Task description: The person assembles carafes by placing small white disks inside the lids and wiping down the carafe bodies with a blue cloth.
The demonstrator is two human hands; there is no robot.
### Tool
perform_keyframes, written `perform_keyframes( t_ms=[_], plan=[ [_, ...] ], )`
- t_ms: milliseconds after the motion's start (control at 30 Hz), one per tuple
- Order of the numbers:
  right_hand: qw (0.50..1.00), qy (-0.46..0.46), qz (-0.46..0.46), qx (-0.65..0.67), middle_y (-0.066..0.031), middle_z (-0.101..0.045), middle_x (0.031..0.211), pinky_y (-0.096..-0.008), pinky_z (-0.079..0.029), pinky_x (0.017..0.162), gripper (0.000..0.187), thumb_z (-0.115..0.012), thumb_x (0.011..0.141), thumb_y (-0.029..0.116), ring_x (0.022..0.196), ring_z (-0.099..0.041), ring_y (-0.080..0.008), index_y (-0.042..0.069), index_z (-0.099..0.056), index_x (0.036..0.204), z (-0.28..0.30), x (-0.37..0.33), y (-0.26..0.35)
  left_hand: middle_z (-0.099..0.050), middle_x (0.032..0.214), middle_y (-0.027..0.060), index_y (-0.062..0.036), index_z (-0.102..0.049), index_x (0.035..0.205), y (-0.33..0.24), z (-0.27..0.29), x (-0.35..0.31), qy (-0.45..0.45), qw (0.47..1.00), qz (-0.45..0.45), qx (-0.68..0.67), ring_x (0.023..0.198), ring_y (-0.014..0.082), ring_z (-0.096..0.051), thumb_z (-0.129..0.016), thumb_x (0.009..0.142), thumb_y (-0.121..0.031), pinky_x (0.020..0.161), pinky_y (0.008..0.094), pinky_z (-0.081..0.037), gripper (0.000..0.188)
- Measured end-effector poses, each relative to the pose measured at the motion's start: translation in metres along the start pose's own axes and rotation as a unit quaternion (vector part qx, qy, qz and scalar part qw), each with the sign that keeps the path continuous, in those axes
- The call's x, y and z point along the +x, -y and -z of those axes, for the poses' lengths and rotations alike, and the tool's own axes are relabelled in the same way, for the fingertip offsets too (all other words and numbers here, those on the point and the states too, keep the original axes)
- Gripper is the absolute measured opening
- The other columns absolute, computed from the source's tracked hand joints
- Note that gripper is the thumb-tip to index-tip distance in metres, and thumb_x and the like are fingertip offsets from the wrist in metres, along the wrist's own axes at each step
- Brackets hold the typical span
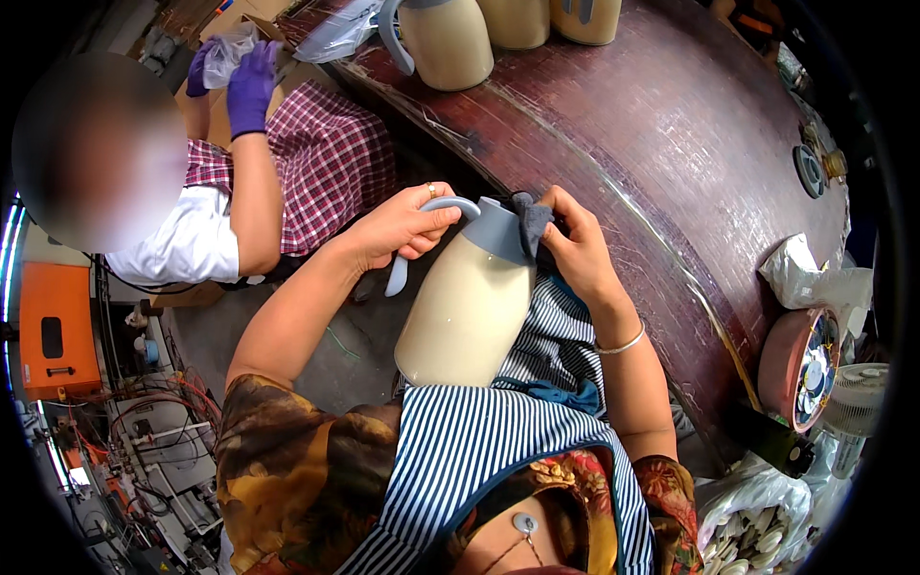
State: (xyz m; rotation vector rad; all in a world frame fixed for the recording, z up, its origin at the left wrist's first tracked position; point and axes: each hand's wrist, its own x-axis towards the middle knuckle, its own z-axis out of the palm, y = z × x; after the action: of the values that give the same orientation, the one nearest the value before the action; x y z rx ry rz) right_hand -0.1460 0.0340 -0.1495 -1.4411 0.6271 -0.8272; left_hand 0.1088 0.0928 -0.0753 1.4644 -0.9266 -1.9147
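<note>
A cream thermos jug [467, 311] with a grey collar and a grey handle rests tilted against my striped apron. My left hand [410, 228] is closed round the top of its handle [450, 204]. With my right hand [575, 240] I pinch a dark cloth [531, 226] and press it to the side of the grey collar [495, 232]. Part of the cloth is hidden behind my fingers.
A dark red table [661, 125] lies ahead and to the right, with several similar jugs [446, 43] at its far edge. At left a co-worker in purple gloves [251, 88] holds clear plastic. A small fan [856, 401] and a plastic bag [757, 508] are at right.
</note>
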Motion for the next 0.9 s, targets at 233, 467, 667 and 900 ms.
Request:
perform_keyframes(
  t_ms=[233,467,667,900],
  plan=[
    [0.996,0.036,-0.064,0.058,-0.0018,-0.058,0.092,-0.0273,-0.046,0.082,0.012,-0.062,0.085,-0.001,0.088,-0.053,-0.0103,0.0,-0.052,0.091,0.006,-0.004,0.019,-0.033,0.063,-0.0082,-0.011,-0.046,0.102,0.012,0.008,0.018,0.019,0.999,0.011,-0.028,0.047,-0.0007,-0.024,-0.055,0.103,-0.018,0.038,0.0169,-0.015,0.011],
    [0.994,0.021,-0.042,-0.099,-0.005,-0.06,0.092,-0.0291,-0.047,0.083,0.015,-0.061,0.085,-0.002,0.089,-0.054,-0.0126,0.0,-0.055,0.099,0.005,0.002,0.017,-0.036,0.064,-0.0087,-0.0094,-0.049,0.103,0.013,0.007,0.021,0.015,0.999,0.003,-0.028,0.048,-0.0017,-0.026,-0.057,0.102,-0.019,0.038,0.0162,-0.018,0.012],
    [0.993,0.039,-0.106,-0.017,-0.006,-0.062,0.089,-0.0294,-0.048,0.081,0.01,-0.062,0.089,0.006,0.085,-0.056,-0.0122,-0.001,-0.059,0.096,0.013,-0.003,0.016,-0.036,0.064,-0.009,-0.0104,-0.049,0.104,0.013,0.0,0.03,0.006,1.0,0.011,-0.015,0.047,-0.0015,-0.026,-0.056,0.102,-0.017,0.038,0.0155,-0.017,0.01],
    [0.997,0.05,-0.06,0.025,-0.0078,-0.057,0.083,-0.031,-0.046,0.077,0.01,-0.061,0.09,0.007,0.081,-0.052,-0.0137,0.001,-0.057,0.096,0.018,-0.007,0.018,-0.034,0.063,-0.0092,-0.0101,-0.048,0.102,0.01,-0.001,0.028,0.027,1.0,0.012,-0.008,0.047,-0.0013,-0.026,-0.057,0.102,-0.017,0.038,0.0165,-0.017,0.011]
  ],
)
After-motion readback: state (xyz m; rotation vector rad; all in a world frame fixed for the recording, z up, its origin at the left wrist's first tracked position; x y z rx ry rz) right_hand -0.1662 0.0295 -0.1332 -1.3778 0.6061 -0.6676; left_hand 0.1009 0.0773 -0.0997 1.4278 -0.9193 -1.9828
